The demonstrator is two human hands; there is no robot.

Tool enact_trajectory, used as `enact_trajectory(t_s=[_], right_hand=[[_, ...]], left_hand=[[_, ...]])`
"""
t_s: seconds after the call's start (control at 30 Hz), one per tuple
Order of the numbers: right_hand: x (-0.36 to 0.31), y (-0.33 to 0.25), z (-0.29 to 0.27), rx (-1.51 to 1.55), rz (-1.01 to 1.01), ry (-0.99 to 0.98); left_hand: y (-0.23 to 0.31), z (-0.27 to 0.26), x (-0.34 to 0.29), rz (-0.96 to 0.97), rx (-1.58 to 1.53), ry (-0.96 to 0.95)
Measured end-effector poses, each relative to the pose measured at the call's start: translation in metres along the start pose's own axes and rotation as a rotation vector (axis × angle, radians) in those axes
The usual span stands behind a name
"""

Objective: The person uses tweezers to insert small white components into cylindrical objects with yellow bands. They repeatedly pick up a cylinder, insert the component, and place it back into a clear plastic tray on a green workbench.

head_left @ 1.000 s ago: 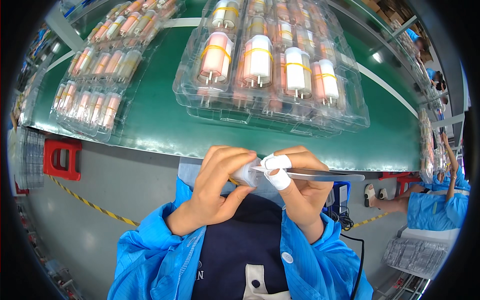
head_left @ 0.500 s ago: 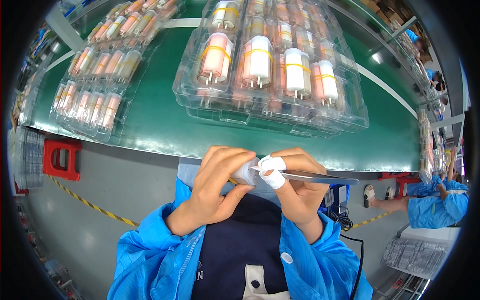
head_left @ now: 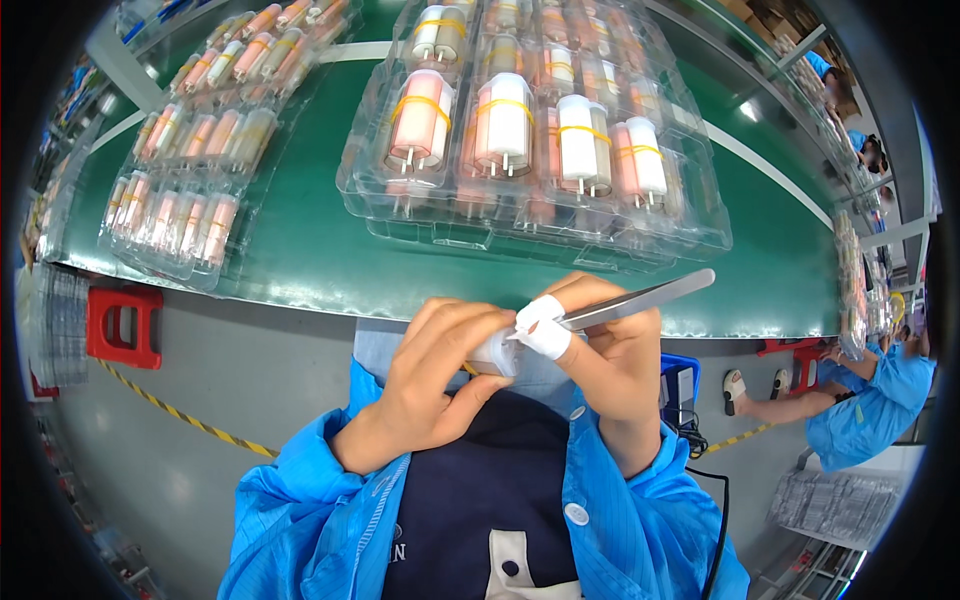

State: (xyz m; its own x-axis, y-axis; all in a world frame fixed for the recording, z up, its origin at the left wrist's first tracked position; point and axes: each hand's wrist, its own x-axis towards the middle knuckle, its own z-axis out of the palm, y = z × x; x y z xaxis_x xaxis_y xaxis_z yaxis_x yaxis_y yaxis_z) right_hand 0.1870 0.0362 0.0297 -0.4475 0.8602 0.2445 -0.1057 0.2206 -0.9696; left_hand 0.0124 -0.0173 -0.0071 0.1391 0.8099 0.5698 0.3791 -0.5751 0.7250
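Observation:
My left hand (head_left: 425, 378) is wrapped round a translucent, whitish cylinder bundle (head_left: 494, 358) with a yellow band on it, held in front of my chest at the bench edge. In my right hand (head_left: 615, 370) are metal tweezers (head_left: 655, 297), pinched between a thumb and finger that both wear white wraps. The tweezers' tips meet the right end of the bundle; whether they grip anything there is too small to tell. Their back end points up and to the right. Beyond my hands, a clear plastic tray (head_left: 450, 232) carries several pink, white and grey cylinders (head_left: 502, 125) in yellow bands.
Further trays of banded cylinders (head_left: 185, 225) lie on the left of the green bench (head_left: 300, 260). A red stool (head_left: 125, 328) stands on the floor at left. To the right are a blue bin (head_left: 680, 380), black cables (head_left: 692, 432) and a seated person in blue (head_left: 865, 410).
The tweezers have swung so their back end points higher, and my right hand has turned with them. My left hand keeps the bundle in nearly the same place. The person at right has shifted.

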Motion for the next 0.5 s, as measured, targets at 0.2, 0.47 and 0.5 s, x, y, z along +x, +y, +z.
enact_trajectory(t_s=[0.2,0.47,0.5], right_hand=[[-0.012,0.008,0.002,0.249,-0.121,0.182],[-0.016,0.010,0.010,0.055,-0.144,0.215],[-0.016,0.010,0.010,0.054,-0.150,0.211]], left_hand=[[-0.004,-0.004,0.001,-0.007,-0.045,0.051],[-0.007,0.006,-0.007,-0.069,-0.311,0.077],[-0.007,0.006,-0.007,-0.070,-0.332,0.067]])
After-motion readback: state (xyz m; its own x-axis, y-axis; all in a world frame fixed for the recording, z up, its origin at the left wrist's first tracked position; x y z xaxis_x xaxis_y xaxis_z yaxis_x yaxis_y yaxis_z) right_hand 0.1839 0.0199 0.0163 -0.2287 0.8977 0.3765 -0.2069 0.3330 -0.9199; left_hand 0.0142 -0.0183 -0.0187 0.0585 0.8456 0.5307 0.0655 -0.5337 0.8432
